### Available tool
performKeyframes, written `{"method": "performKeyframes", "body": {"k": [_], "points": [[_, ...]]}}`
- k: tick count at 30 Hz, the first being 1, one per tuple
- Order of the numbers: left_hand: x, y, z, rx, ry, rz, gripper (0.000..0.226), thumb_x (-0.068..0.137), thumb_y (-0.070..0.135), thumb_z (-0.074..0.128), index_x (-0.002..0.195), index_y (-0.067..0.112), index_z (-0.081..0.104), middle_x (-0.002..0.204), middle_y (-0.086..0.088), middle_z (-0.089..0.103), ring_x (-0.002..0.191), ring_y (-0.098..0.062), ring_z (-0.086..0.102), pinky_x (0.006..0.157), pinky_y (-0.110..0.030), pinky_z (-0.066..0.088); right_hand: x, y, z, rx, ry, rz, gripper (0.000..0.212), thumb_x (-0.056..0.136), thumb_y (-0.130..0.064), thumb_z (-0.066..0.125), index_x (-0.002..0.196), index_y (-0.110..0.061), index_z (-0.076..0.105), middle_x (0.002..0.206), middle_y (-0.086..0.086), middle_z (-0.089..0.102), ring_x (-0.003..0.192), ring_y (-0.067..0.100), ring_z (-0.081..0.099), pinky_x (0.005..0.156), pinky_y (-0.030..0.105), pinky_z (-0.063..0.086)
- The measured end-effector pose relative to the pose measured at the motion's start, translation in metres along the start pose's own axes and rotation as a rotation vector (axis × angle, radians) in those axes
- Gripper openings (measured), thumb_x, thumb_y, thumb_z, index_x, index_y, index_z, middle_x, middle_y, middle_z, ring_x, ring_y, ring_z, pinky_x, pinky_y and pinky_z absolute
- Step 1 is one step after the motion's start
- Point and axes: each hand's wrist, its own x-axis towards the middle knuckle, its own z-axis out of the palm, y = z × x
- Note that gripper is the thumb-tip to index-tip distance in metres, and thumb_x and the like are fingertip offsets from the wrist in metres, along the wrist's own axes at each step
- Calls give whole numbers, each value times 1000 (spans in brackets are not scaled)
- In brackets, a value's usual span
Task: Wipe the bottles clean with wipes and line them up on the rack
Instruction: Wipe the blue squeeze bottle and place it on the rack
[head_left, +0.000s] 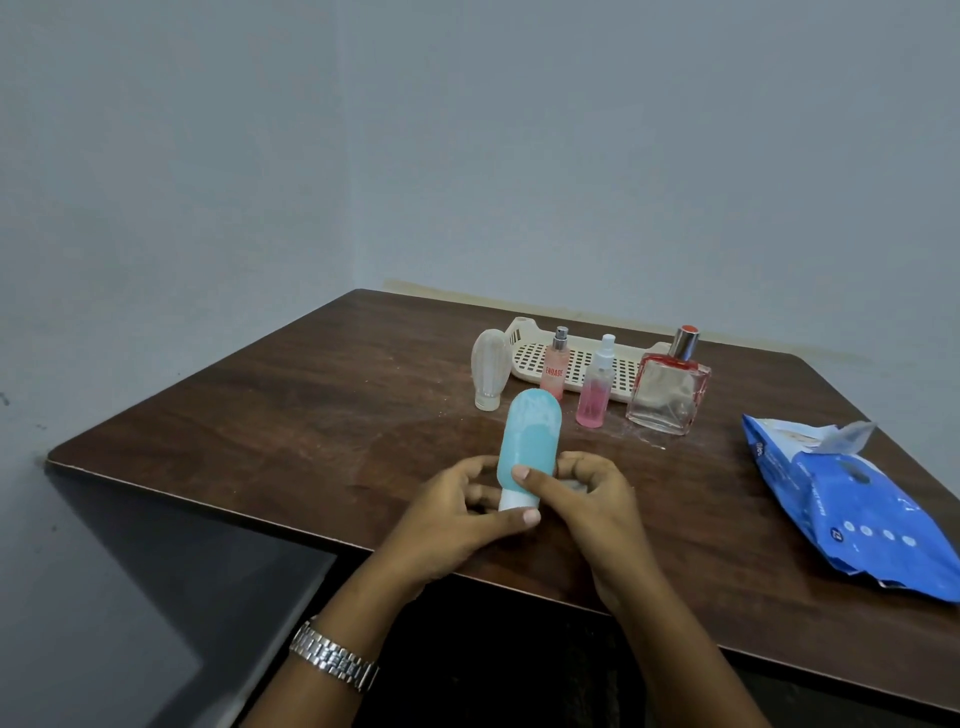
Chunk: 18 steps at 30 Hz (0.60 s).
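Note:
A teal squeeze bottle (530, 441) stands cap-down near the table's front edge. My left hand (457, 525) holds its white cap from the left, and my right hand (587, 499) grips its lower body, thumb across the front, with a bit of white wipe tucked under the fingers. Behind stand a clear ribbed bottle (490, 369), a slim pink spray bottle (554, 366), a pink mist bottle (595, 389) and a square glass perfume bottle (670, 389). The cream slotted rack (582, 364) lies behind them, holding nothing.
A blue pack of wipes (852, 509) lies at the right with its flap open. The brown wooden table (311, 415) sits in a corner against grey walls. Its front edge runs just under my wrists.

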Motion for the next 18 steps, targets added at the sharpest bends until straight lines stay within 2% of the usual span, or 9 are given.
{"method": "performKeyframes", "body": {"k": [3,5,6,9,11,13,15,18], "points": [[0,-2,2,58,28,21,62,73,23,79,129,14,55,100,-3,75,96,-17,70,93,-40,53,-3,-1,-3,4,22,-31,61,44,-66,79,76,-15,71,109,9,61,91,17,66,83,42,55],[1,-4,1,105,36,30,56,78,20,77,130,16,55,101,0,75,96,-14,70,95,-39,52,-3,-1,-7,74,35,-34,62,58,-70,72,82,-14,71,112,10,61,96,17,65,88,39,53],[1,-4,1,129,34,27,54,82,18,75,131,19,54,101,1,74,97,-12,69,96,-38,51,-3,-1,-8,159,43,-19,55,68,-64,69,88,-13,71,114,12,61,99,18,65,89,36,53],[0,1,0,145,-3,10,48,88,17,68,129,29,49,106,4,73,98,-5,67,94,-27,50,-7,-6,-15,365,89,-27,15,93,-20,56,99,-9,65,110,6,65,105,15,63,83,22,53],[0,3,-1,149,-28,-5,39,91,21,63,126,32,51,108,5,71,94,-1,66,82,-18,49,-10,-11,-17,377,95,-102,17,93,-4,51,100,-13,63,103,-2,66,103,13,63,83,23,53],[1,2,0,184,-29,-8,40,88,33,64,126,33,54,111,7,70,99,-4,64,87,-23,49,-11,-12,-16,342,119,-175,24,89,2,55,102,-18,60,104,0,66,101,16,64,85,31,52],[2,0,2,223,-24,-7,49,74,50,61,121,39,55,112,10,68,106,-7,63,99,-37,47,-11,-10,-15,298,162,-215,27,86,3,59,100,-19,60,102,1,68,99,19,65,83,35,53],[3,-2,4,310,-36,7,57,71,54,50,127,40,50,118,9,63,113,-9,56,103,-43,42,-13,-10,-12,269,178,-249,25,84,6,61,93,-17,65,93,0,72,89,13,67,78,30,53]]}}
